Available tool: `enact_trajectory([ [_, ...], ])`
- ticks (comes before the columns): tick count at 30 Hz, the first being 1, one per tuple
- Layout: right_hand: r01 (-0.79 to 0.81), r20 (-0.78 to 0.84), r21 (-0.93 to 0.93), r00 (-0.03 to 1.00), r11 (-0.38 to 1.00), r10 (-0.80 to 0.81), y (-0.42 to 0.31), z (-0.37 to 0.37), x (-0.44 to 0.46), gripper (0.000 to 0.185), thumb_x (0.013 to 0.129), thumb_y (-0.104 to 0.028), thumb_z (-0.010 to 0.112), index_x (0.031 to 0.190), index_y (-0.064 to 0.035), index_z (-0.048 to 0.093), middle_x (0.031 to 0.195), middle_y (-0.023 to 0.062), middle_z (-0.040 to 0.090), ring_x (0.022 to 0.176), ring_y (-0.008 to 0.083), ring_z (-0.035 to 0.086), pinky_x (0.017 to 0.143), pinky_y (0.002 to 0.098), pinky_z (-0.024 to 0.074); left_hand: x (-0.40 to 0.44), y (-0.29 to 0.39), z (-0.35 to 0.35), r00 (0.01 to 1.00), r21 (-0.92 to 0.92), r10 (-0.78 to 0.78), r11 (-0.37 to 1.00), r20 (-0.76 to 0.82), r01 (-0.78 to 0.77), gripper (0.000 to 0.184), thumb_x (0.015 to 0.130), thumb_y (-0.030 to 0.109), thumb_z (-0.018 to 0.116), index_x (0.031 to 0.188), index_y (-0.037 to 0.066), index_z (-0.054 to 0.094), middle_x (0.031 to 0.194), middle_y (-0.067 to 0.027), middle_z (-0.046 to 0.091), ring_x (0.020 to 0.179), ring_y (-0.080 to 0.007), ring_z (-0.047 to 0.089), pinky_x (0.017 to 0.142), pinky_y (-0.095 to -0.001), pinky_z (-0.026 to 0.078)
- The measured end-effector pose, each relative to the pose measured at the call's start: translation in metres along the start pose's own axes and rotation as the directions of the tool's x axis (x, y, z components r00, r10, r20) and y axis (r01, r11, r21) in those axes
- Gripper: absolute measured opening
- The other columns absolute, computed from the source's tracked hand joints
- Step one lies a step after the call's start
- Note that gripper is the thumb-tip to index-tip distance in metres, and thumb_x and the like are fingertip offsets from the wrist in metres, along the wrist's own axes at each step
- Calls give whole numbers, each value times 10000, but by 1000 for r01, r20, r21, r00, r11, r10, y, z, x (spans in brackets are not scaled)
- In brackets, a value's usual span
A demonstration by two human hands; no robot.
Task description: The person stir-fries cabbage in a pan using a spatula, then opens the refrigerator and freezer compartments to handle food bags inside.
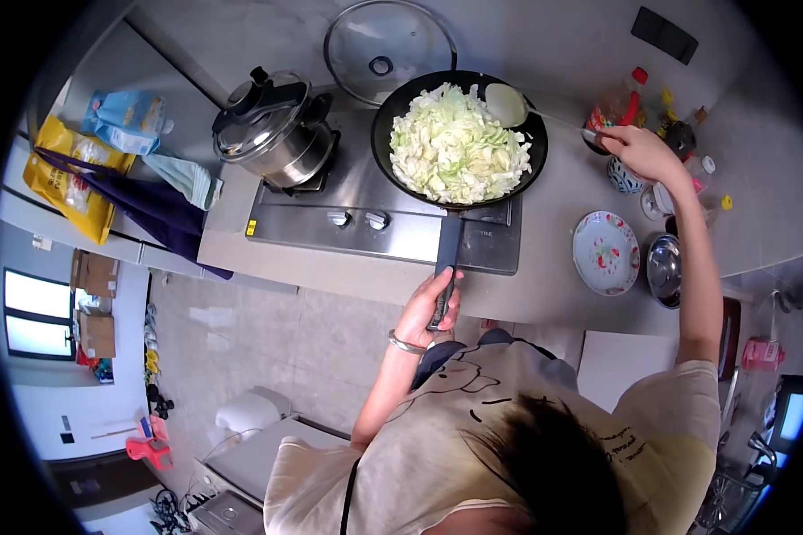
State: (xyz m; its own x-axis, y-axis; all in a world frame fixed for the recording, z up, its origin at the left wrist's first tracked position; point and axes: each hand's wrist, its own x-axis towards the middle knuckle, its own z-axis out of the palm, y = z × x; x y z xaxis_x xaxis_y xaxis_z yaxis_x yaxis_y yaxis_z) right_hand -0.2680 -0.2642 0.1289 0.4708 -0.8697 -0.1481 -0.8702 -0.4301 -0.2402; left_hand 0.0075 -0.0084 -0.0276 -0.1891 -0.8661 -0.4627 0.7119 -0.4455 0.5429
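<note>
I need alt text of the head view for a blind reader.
A person's left hand grips the handle of a black pan heaped with chopped, pale-green leaves; the right hand holds a spatula at the heap's upper right edge. The pan sits on a steel stove, with a lidded pot to its left and a floral plate to its right.

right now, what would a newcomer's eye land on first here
First, the heap of pale chopped cabbage in the black pan at top centre, which the left hand grips by its handle. Then the shiny pressure cooker left of the pan, and the bright yellow bag at the far left.
</note>
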Motion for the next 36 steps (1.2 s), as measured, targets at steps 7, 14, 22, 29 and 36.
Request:
enact_trajectory([
  [7, 89, -204, -85, 973, 992, -105, 15, 24, 27, 303, 873, -283, 429, 941, -40, 597, 729, 176, 609, 591, 292, 586, 583, 377, 468, -6, 2, 5, 999, 46, 8, 999, -38, -6, 283, 961, 292, 389, 1011, 32, 489, 587, -26, 467, 358, -84, 365, 303, -198, 284],
  [14, -251, 364, 552, 930, 795, 41, 14, 70, 72, 328, 913, -379, 422, 1058, -130, 578, 487, -40, 394, 340, 43, 349, 302, 194, 280, -4, 1, 3, 1000, 15, -6, 1000, -25, 6, 282, 960, 294, 391, 1011, 35, 492, 591, -28, 470, 358, -82, 370, 301, -195, 281],
  [22, 196, -33, 241, 980, 950, -194, -7, 73, -2, 404, 858, -269, 538, 1239, -138, 511, 605, 84, 552, 462, 202, 514, 460, 325, 424, -3, 1, 5, 999, 17, -10, 1000, -35, 11, 283, 960, 294, 391, 1011, 37, 498, 589, -31, 475, 357, -83, 372, 294, -193, 282],
  [29, 103, -246, -352, 949, 930, -199, -42, 53, -94, 463, 817, -244, 589, 1267, -238, 480, 652, 99, 575, 542, 276, 575, 518, 369, 463, 0, -1, -2, 1000, -21, -17, 1000, 0, 17, 268, 939, 304, 448, 1013, 51, 492, 581, -27, 484, 350, -105, 421, 285, -209, 293],
  [36, 54, -183, -487, 970, 872, -162, -66, 3, -153, 524, 800, -199, 600, 1291, -301, 449, 702, 74, 544, 537, 257, 557, 505, 353, 449, -2, 0, 2, 999, 4, -10, 1000, -37, 10, 276, 955, 289, 407, 1013, 39, 510, 590, -31, 476, 356, -85, 383, 296, -197, 281],
])
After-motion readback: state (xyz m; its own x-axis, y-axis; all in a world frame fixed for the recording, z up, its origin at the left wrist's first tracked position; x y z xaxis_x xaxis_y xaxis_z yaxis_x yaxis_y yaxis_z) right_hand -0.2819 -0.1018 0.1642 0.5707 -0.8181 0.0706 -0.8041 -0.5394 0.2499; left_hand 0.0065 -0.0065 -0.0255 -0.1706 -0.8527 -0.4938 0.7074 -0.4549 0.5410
